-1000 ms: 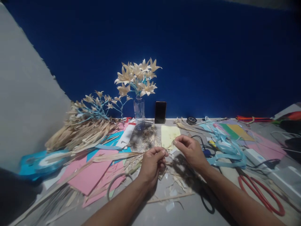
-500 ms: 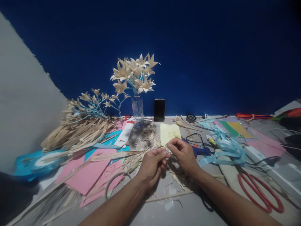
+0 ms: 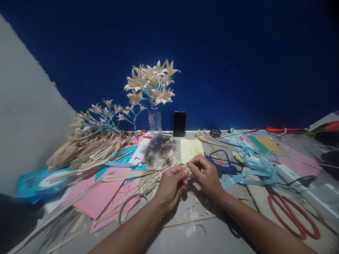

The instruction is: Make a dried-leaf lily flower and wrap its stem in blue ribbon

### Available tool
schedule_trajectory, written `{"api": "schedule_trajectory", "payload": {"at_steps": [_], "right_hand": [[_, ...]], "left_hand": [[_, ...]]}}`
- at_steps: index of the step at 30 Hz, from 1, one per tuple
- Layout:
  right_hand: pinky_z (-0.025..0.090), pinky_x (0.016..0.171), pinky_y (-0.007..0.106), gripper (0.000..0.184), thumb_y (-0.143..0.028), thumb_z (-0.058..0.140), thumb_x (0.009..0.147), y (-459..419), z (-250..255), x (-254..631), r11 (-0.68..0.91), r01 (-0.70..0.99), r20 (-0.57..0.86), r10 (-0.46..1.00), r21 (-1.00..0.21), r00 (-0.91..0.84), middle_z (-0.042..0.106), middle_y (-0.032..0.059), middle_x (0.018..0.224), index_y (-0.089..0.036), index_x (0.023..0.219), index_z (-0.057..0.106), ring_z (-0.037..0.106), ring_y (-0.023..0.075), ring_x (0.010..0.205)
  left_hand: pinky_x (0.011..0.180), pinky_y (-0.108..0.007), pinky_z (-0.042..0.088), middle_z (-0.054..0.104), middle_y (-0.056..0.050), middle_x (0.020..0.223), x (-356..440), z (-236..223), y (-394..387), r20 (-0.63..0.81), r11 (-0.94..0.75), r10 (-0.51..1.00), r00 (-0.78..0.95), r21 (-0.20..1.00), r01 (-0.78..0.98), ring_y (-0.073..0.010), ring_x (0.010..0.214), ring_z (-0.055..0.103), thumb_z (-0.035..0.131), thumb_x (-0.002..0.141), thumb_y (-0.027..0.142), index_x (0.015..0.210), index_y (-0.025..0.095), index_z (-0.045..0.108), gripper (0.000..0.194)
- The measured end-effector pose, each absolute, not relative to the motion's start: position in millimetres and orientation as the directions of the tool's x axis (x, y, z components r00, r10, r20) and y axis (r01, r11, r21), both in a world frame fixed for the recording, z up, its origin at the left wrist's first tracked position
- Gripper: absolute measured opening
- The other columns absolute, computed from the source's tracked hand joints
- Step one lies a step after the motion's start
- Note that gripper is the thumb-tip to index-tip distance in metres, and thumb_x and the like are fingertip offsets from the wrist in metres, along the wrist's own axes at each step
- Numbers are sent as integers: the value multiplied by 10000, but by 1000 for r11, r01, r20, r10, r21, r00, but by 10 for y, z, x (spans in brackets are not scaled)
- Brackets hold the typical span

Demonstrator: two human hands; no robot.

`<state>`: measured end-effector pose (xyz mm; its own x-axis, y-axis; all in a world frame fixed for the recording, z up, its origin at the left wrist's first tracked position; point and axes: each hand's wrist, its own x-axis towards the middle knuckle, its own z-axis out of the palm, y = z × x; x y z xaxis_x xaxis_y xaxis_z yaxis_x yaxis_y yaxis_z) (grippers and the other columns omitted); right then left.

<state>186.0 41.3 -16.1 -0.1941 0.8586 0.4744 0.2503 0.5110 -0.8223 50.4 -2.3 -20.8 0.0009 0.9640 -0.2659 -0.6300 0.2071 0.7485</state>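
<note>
My left hand (image 3: 172, 185) and my right hand (image 3: 205, 174) meet at the fingertips over the middle of the table. Both are closed in a pinch, thumb against finger. Whatever sits between the fingertips is small and pale, too little of it showing to name. Just beyond them lies a yellow paper sheet (image 3: 191, 150) with dark smudges. A dark blue glue gun (image 3: 225, 169) is partly covered by my right hand. Left of my left hand, dry husk strips (image 3: 129, 174) lie across pink paper (image 3: 99, 195).
A clear vase (image 3: 155, 123) of pale husk flowers (image 3: 152, 83) stands at the back beside an upright phone (image 3: 179, 123). Red-handled scissors (image 3: 292, 215), light blue ribbon (image 3: 256, 169) and a white power strip (image 3: 291, 174) lie right. Husks (image 3: 79, 151) are heaped left.
My right hand has shifted very slightly, its fingertips a touch further left. My left hand stays where it was, and the things on the table have not moved.
</note>
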Motion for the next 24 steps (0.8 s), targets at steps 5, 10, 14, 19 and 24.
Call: {"api": "schedule_trajectory", "payload": {"at_steps": [5,10,14,19,24], "right_hand": [[433,665,288,167,-289,634,906,404,-163,1860,529,258,487,848,-808,-211,604,2,750,-208,759,628,548,169,699],[431,651,286,199,-318,613,916,424,-165,1906,518,215,469,849,-828,-242,603,9,753,-207,751,624,551,173,709],[425,646,292,223,-337,611,913,473,-174,1985,481,200,446,874,-854,-195,589,4,730,-210,730,620,546,175,699],[421,651,296,204,-304,624,909,504,-163,2052,471,208,431,877,-857,-212,596,3,740,-205,731,635,545,168,690],[428,663,300,181,-264,632,904,467,-139,2043,519,221,456,845,-826,-278,618,14,746,-203,733,642,573,178,721]], "left_hand": [[402,-161,360,632,-11,598,501,-202,-37,-265,204,964,-22,790,-578,-53,427,465,869,643,325,716,120,680,288],[403,-170,352,663,-15,657,494,-209,-44,-215,139,971,-104,861,-489,-67,440,474,832,677,333,762,159,669,253],[445,-187,351,617,10,605,473,-200,-45,-89,1,971,-222,930,-368,-77,460,454,792,714,278,736,176,711,132],[641,-249,467,676,-45,736,422,-129,-61,200,-234,940,-276,967,-98,-165,700,575,719,757,150,700,202,780,98],[591,-241,445,651,-41,785,414,-132,-70,174,-210,961,-216,966,-153,-144,658,544,732,773,175,700,203,773,88]]}}
